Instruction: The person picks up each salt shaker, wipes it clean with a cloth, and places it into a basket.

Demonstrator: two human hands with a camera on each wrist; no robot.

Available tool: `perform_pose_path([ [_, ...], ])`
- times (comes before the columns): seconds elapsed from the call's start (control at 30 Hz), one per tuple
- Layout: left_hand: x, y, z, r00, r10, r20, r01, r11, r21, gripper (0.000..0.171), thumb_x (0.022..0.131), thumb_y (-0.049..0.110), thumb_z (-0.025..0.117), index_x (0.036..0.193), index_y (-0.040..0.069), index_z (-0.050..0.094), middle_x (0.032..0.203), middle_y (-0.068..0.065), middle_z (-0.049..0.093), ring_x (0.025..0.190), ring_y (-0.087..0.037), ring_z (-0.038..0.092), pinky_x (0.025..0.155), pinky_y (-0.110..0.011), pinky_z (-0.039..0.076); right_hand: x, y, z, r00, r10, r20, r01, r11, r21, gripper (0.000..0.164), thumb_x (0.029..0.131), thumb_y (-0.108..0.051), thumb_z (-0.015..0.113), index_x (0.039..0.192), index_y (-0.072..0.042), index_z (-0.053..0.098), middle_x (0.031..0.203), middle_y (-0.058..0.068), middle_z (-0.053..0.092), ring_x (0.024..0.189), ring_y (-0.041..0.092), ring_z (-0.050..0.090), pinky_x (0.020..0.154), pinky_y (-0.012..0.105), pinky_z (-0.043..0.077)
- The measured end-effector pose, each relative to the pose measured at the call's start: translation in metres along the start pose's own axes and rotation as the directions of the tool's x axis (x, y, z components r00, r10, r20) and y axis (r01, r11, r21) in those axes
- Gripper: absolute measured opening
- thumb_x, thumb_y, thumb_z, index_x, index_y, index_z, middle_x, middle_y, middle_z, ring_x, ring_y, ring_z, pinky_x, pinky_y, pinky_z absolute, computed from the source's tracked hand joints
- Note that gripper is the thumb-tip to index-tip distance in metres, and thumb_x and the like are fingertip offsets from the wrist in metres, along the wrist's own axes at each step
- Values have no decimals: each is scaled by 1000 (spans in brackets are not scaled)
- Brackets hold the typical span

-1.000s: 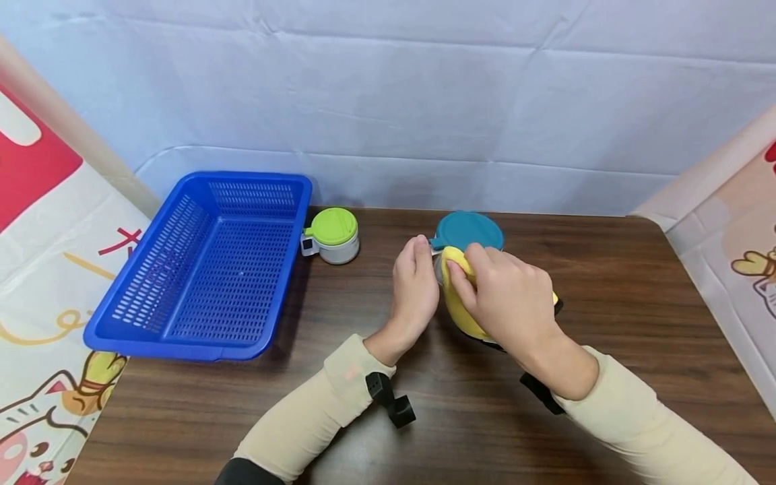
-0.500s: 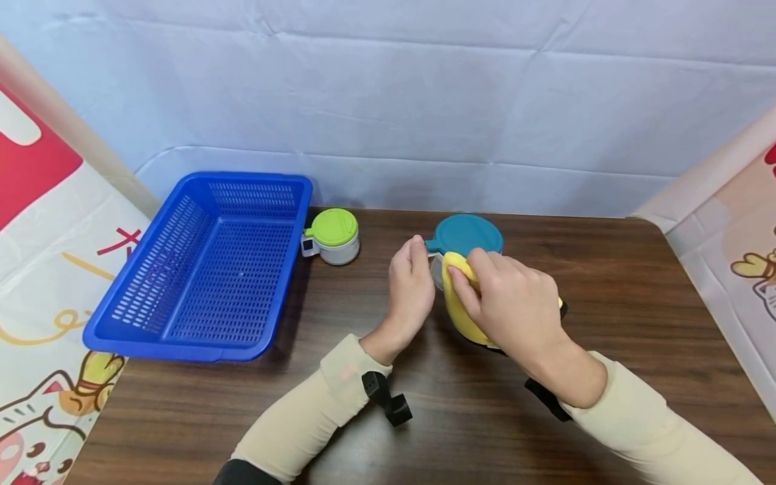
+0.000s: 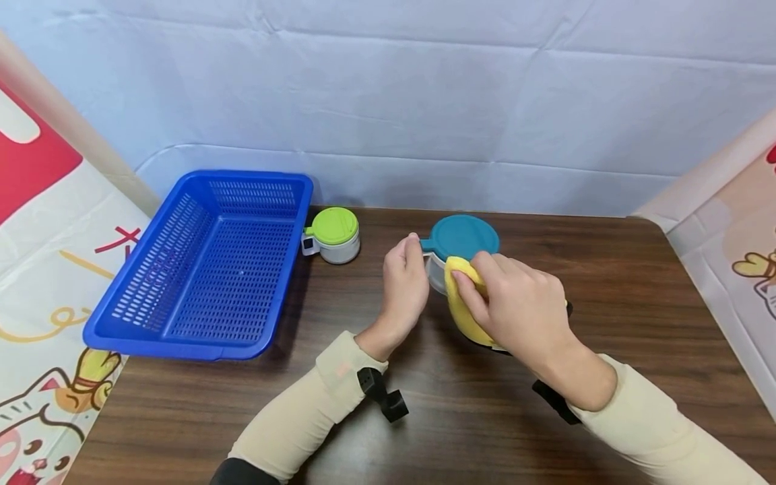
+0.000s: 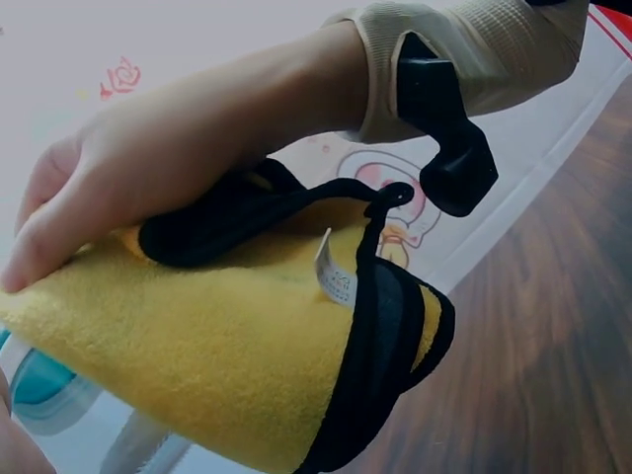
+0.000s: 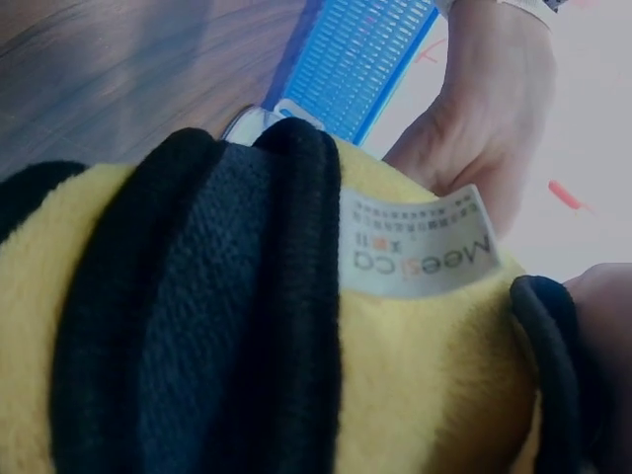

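Note:
A clear jar with a teal lid (image 3: pixel 465 236) stands toward the back of the table; its lower part is partly hidden. At its handle side my left hand (image 3: pixel 405 289) grips it, thumb up along the handle. My right hand (image 3: pixel 521 310) pinches a yellow cloth (image 3: pixel 463 310) with black edging against the jar's front. In the left wrist view, the cloth hangs down from the right hand's fingers, with a white tag showing. The right wrist view has the cloth's printed tag (image 5: pixel 420 242) close up, with the left hand beyond it.
A blue plastic basket (image 3: pixel 291 269) stands on the left of the wooden table (image 3: pixel 624 303). Beside it sits a small jar with a green lid (image 3: pixel 335 226). A pale sheet (image 3: pixel 388 94) hangs behind the table.
Both the left hand and the jar have shifted slightly left. My right hand, with the cloth, has moved a little right and toward me, baring more of the jar's side.

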State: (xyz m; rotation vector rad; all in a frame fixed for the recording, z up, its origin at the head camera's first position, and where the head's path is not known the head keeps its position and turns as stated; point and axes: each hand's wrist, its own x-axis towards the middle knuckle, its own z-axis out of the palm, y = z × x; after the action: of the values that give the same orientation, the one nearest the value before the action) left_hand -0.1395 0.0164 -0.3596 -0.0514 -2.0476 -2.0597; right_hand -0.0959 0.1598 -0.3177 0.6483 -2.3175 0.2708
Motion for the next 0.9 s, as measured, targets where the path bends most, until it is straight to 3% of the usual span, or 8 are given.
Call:
perform_pose_path([
  [0.33, 5, 2, -2, 997, -64, -34, 64, 998, 5, 47, 100, 24, 36, 55, 9, 35, 51, -2, 31, 48, -13, 31, 47, -24, 25, -5, 10, -4, 999, -30, -28, 31, 998, 57, 42, 96, -44, 40, 71, -11, 49, 54, -3, 37, 43, 8, 29, 36, 23, 22],
  [0.6, 5, 5, -5, 997, -75, -30, 75, 997, -12, 49, 101, 25, 36, 54, 9, 34, 51, -2, 31, 48, -16, 30, 47, -26, 25, -12, 22, -8, 999, -32, 10, 31, 997, 67, 43, 97, -46, 39, 78, -10, 54, 61, -3, 45, 46, 9, 36, 38, 26, 31],
  [0.9, 7, 7, -8, 997, -83, -4, 83, 996, 34, 48, 100, 24, 35, 55, 8, 37, 52, -3, 32, 50, -16, 31, 50, -27, 27, -14, 30, -3, 998, -36, -42, 41, 993, 111, 46, 97, -46, 37, 81, -9, 58, 64, -2, 51, 48, 10, 39, 38, 29, 33],
])
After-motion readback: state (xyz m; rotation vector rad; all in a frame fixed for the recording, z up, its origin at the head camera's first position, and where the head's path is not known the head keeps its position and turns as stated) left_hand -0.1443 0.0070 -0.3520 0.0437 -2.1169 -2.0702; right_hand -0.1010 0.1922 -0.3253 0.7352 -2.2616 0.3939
